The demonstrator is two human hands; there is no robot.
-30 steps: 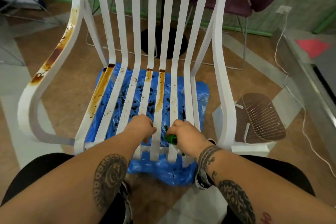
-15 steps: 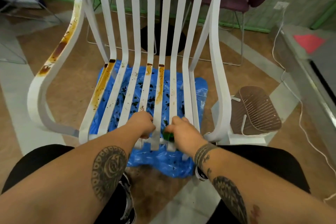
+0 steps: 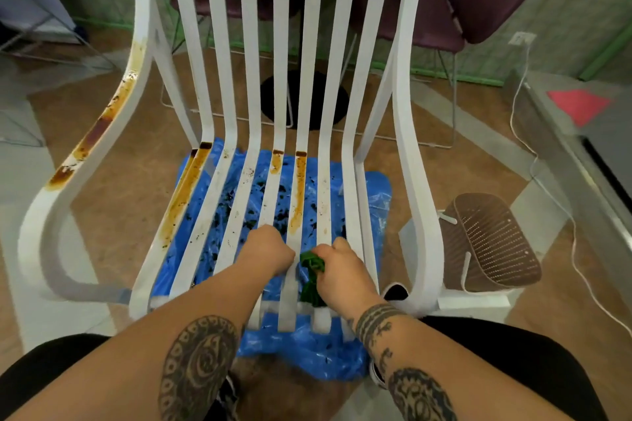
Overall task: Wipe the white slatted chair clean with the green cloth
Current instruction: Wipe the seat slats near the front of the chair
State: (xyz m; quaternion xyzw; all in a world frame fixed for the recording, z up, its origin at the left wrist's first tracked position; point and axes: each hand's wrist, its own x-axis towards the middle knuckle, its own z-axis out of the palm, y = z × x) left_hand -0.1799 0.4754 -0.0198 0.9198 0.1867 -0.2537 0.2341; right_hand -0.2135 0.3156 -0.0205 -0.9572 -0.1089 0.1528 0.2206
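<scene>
We see the green cloth (image 3: 312,263) bunched low in the middle of the frame. It is threaded into a gap between two seat slats of the white slatted chair (image 3: 249,79), and a strand trails down toward the front rail. The right hand (image 3: 342,270) grasps it in a closed fist. The left hand (image 3: 266,251) is clenched just beside it over a middle seat slat and seems to grip that slat. We cannot tell whether it also holds an end of the cloth.

We judge the job far from finished. Brown streaks (image 3: 99,133) run along the armrest at the left of the frame, down the left-most seat slats and on two middle slats, and dark specks dot the others. Only the slats toward the right look white. Under the seat, a blue plastic sheet (image 3: 307,349) carries dark crumbs, and a brown basket (image 3: 492,243) lies at lower right.

Compared with a second ago, more cloth shows, where before there was only a small green nub. Both hands stay at the seat's front middle, and the stains look unchanged.
</scene>
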